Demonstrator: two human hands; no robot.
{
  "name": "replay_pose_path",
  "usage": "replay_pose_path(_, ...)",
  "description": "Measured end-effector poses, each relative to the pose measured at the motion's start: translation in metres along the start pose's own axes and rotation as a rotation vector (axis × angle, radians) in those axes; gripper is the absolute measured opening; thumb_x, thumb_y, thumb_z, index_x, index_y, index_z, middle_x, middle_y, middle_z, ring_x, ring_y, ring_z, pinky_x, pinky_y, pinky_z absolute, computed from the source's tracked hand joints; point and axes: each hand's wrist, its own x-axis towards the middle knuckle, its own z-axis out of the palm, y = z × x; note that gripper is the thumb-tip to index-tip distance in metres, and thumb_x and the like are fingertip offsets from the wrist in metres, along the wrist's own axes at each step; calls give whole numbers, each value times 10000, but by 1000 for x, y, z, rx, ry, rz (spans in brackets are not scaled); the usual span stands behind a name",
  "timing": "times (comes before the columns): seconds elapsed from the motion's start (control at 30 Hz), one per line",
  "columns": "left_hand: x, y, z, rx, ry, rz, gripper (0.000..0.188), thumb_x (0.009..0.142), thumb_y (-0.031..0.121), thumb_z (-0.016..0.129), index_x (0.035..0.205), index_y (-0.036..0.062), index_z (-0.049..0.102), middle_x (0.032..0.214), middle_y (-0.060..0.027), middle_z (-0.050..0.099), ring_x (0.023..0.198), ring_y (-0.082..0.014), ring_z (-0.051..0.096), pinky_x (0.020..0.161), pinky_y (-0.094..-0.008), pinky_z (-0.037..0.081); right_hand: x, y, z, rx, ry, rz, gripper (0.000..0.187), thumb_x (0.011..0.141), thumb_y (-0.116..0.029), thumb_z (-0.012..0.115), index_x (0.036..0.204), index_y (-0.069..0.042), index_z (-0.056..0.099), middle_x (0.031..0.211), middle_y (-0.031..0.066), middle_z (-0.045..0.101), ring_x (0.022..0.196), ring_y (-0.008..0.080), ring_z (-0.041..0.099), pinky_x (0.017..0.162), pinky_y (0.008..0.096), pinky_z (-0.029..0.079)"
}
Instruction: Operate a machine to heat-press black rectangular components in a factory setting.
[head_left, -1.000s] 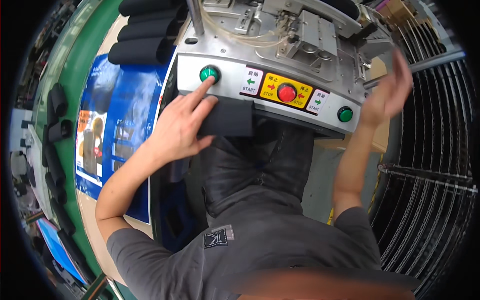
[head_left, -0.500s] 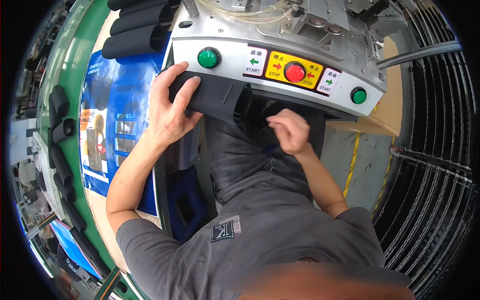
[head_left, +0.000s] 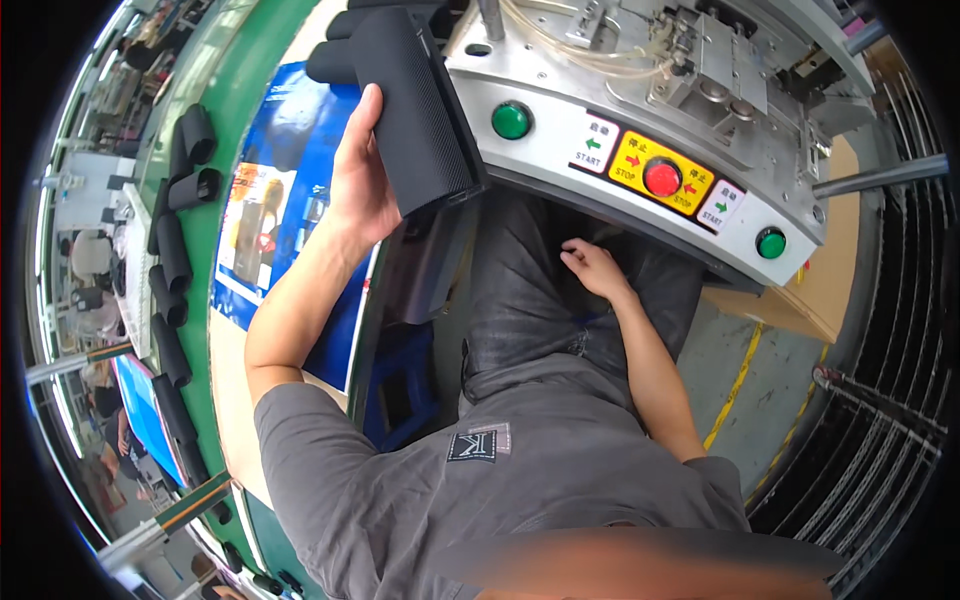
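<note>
My left hand (head_left: 362, 185) grips a black mesh-covered tube (head_left: 405, 110), hollow and flattened, from its left side. The tube stands tilted above the left end of a grey metal machine panel (head_left: 560, 150), its lower end toward me. The thumb lies along the tube's side; the other fingers are hidden beneath it. Over my lap, below the panel's edge, rests my right hand (head_left: 594, 270). Its fingers are loosely bent and reach leftward, with nothing visible in them. Behind the held tube lie more black tubes (head_left: 333, 62), partly covered by it.
The panel carries a red button (head_left: 662, 178) between two green buttons (head_left: 511, 120). A blue printed sheet (head_left: 335, 340) covers the table at left. Further left, several black tubes (head_left: 172, 250) line a green surface. A cardboard box (head_left: 830, 285) and wire rack (head_left: 880, 450) stand at right.
My left hand has raised the tube from below the panel edge and turned it more upright. My right hand has loosened from a pinch and drawn back over my lap. The view has shifted.
</note>
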Motion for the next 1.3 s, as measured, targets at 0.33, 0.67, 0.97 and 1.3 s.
replay_pose_path(0.33,64,186,51,1757,-154,717,753,890,37,835,1581,117,548,1461,-165,672,1378,-365,623,1225,-472,484,2,24,10,-85,-64,-78,402,1044,-324,719,1339,-51,733,1056,135,806,909,344,754,827,421,590)
replay_pose_path(0.67,148,208,3,1729,-94,463,734,795,-18,813,1488,118,615,1388,-117,674,1250,-328,630,1171,-442,480,2,22,-5,-86,-42,-79,416,1059,-270,708,1387,-13,704,1092,140,799,881,289,734,801,368,578)
replay_pose_path(0.97,96,195,31,453,176,228,456,955,237,839,1325,2,713,1052,-99,770,874,-232,713,787,-360,598,-3,4,4,-121,-134,-24,443,1058,-321,702,1389,-26,700,1155,159,799,984,361,752,880,433,587)
replay_pose_path(1.3,103,186,33,641,221,286,518,1074,423,727,1362,-8,707,1202,-109,792,978,-152,751,811,-274,600,-2,8,2,-179,-113,-1,435,1073,-273,712,1428,-23,685,1136,134,791,884,249,727,816,356,582)
